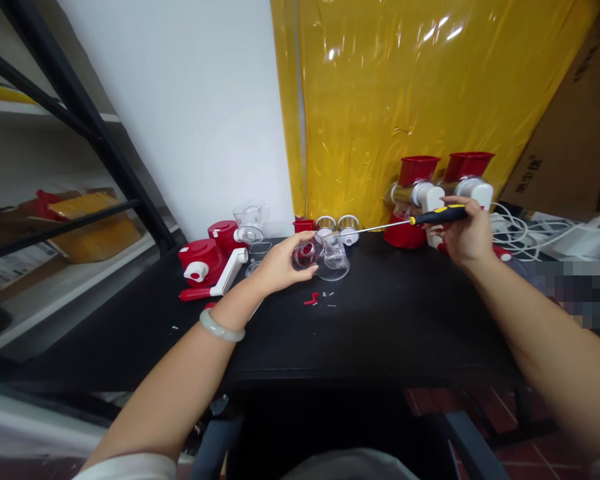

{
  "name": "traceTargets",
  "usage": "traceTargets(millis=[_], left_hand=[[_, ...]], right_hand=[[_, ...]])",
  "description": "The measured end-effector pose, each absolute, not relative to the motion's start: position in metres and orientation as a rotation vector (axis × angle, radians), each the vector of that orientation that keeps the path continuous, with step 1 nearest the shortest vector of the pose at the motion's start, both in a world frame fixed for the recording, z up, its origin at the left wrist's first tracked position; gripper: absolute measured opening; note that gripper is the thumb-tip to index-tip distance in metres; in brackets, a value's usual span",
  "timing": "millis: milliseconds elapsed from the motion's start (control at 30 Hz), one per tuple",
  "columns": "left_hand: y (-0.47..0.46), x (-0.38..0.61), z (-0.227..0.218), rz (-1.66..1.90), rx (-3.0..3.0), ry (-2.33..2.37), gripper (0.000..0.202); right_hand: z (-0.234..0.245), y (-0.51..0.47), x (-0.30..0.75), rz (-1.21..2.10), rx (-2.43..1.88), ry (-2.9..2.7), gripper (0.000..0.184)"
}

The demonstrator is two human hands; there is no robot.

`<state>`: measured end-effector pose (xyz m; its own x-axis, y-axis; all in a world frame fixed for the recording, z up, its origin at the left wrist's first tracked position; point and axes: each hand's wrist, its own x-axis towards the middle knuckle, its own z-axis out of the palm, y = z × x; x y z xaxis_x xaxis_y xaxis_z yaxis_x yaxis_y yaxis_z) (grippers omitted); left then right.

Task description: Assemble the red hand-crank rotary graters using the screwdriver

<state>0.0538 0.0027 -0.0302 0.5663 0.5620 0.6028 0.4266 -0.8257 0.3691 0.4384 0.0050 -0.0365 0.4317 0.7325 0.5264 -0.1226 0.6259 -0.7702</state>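
My left hand (pixel 280 267) grips a clear plastic housing with a red insert (pixel 325 257), held just above the black table (pixel 380 320). My right hand (pixel 463 233) is closed around the black and yellow handle of a screwdriver (pixel 430 217). Its metal shaft points left and its tip reaches the clear housing. A small red piece (pixel 311 299) and a few tiny screws lie on the table just below the housing. A pale bangle (pixel 221 327) sits on my left wrist.
Two assembled red and white grinders (pixel 420 197) stand at the back by the yellow sheet (pixel 405 100). Red bases, a white crank (pixel 229 272) and clear parts (pixel 251 223) lie at the left. White cables (pixel 525 233) trail at the right. A metal shelf (pixel 55 220) stands left.
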Motion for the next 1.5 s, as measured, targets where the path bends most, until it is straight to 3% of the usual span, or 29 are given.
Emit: traceTargets(millis=[267, 567, 700, 933, 1200, 1400, 1500], left_hand=[[0.0037, 0.0527, -0.0312, 1.105, 2.626, 0.838, 0.062], [0.0033, 0.0529, -0.0299, 1.093, 2.637, 0.842, 0.062], [0.0034, 0.053, -0.0301, 1.087, 2.631, 0.853, 0.062], [0.0032, 0.0523, -0.0298, 1.087, 2.633, 0.855, 0.062], [0.0067, 0.0512, -0.0312, 1.086, 2.641, 0.863, 0.062], [0.0065, 0.0513, -0.031, 1.087, 2.64, 0.865, 0.062], [0.0071, 0.0507, -0.0305, 1.074, 2.629, 0.867, 0.061]], right_hand=[[-0.037, 0.0079, 0.4393, 0.559, -0.779, -0.978, 0.027], [-0.0394, 0.0075, 0.4401, 0.5, -0.792, -0.984, 0.046], [-0.0379, 0.0061, 0.4406, 0.554, -0.732, -0.972, 0.032], [-0.0387, 0.0085, 0.4399, 0.523, -0.791, -0.965, 0.029], [-0.0435, 0.0101, 0.4407, 0.401, -0.823, -1.085, 0.046], [-0.0448, 0.0126, 0.4411, 0.495, -0.755, -0.971, 0.026], [-0.0429, 0.0113, 0.4388, 0.535, -0.762, -0.947, 0.027]])
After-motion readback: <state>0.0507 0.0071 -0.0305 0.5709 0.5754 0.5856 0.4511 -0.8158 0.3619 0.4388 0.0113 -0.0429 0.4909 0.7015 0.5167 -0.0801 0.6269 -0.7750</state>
